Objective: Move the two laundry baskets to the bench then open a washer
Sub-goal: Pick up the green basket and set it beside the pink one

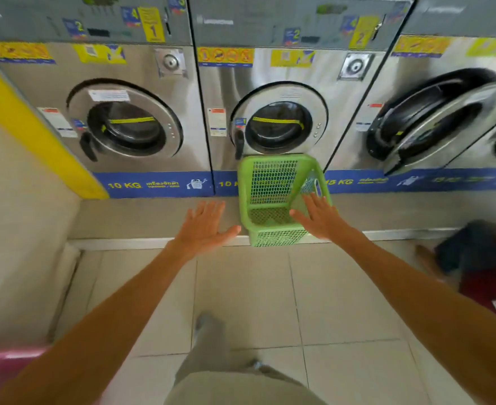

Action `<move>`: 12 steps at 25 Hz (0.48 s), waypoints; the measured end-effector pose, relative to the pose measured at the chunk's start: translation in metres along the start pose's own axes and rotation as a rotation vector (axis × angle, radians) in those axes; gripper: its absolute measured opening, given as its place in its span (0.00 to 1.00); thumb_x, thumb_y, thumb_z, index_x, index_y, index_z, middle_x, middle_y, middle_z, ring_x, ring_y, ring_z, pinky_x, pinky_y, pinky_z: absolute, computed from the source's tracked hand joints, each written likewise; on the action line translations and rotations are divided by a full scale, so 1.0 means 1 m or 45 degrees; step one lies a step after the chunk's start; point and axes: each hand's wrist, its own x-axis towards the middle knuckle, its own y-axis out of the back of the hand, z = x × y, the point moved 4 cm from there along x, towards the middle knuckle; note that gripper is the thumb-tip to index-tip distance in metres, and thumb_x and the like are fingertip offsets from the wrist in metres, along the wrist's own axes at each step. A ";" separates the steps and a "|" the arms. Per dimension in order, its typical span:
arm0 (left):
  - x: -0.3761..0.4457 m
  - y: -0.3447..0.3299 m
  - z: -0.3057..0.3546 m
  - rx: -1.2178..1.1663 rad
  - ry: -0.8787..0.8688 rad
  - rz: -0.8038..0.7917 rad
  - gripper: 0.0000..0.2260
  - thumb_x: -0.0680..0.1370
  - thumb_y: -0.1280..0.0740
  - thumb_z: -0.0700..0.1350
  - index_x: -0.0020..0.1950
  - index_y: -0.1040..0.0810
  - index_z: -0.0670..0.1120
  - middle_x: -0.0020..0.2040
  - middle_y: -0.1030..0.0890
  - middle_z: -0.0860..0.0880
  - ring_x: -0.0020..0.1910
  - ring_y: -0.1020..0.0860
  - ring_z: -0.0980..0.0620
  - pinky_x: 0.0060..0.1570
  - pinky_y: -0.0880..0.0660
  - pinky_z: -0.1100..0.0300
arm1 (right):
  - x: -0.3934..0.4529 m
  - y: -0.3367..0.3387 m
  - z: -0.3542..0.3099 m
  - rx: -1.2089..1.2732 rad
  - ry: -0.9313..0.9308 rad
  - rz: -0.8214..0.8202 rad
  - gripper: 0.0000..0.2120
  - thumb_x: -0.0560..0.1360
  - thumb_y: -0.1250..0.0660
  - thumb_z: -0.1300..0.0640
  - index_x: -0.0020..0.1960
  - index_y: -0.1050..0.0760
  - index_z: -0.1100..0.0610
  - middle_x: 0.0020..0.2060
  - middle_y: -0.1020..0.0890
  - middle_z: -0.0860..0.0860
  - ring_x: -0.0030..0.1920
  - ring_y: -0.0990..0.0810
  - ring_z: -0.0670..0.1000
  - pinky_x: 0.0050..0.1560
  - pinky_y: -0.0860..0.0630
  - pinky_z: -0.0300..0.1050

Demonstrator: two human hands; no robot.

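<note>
Steel washers line the far wall, and below the middle door an empty green basket point(279, 200) sits tipped on the step, both hands point(204, 226) point(318, 214) spread wide, holding nothing; light, stiff mesh, best gripped by its rim.

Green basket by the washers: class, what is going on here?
A person stands in a laundromat facing a row of front-loading washers. Both arms reach forward with open palms toward the green basket, which sits on the raised ledge under the second washer. The right hand is at its right rim and the left hand is just left of it; neither grips it yet. That washer's door is shut.
</note>
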 end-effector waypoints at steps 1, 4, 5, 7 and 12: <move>0.014 -0.002 0.007 0.007 -0.020 -0.002 0.39 0.75 0.46 0.71 0.79 0.45 0.48 0.80 0.43 0.44 0.79 0.45 0.43 0.73 0.47 0.40 | 0.004 0.007 0.016 0.016 -0.024 0.007 0.40 0.79 0.50 0.31 0.82 0.51 0.52 0.82 0.51 0.54 0.81 0.51 0.59 0.78 0.51 0.65; 0.061 -0.010 0.028 0.000 -0.067 -0.031 0.40 0.75 0.48 0.72 0.79 0.48 0.49 0.81 0.46 0.44 0.79 0.47 0.42 0.74 0.47 0.39 | 0.034 0.024 0.065 0.090 -0.034 0.030 0.40 0.77 0.49 0.30 0.81 0.47 0.53 0.80 0.45 0.57 0.80 0.46 0.60 0.76 0.44 0.66; 0.079 -0.014 0.033 -0.006 -0.069 -0.040 0.40 0.75 0.48 0.72 0.79 0.48 0.49 0.81 0.45 0.43 0.79 0.46 0.41 0.74 0.47 0.39 | 0.047 0.028 0.077 0.097 -0.032 0.029 0.40 0.77 0.48 0.30 0.80 0.46 0.53 0.79 0.43 0.58 0.79 0.44 0.61 0.75 0.43 0.66; 0.120 -0.020 0.041 -0.027 -0.072 -0.065 0.40 0.75 0.48 0.71 0.79 0.46 0.48 0.79 0.42 0.42 0.78 0.44 0.41 0.74 0.44 0.38 | 0.078 0.035 0.099 0.108 -0.064 0.021 0.37 0.79 0.45 0.33 0.81 0.46 0.52 0.79 0.42 0.59 0.79 0.44 0.61 0.75 0.42 0.65; 0.216 -0.036 0.047 -0.169 0.062 -0.156 0.40 0.76 0.48 0.71 0.81 0.49 0.48 0.81 0.45 0.42 0.79 0.46 0.40 0.75 0.44 0.38 | 0.164 0.045 0.145 0.213 -0.195 0.030 0.36 0.80 0.41 0.39 0.80 0.45 0.58 0.78 0.42 0.62 0.79 0.41 0.62 0.76 0.41 0.61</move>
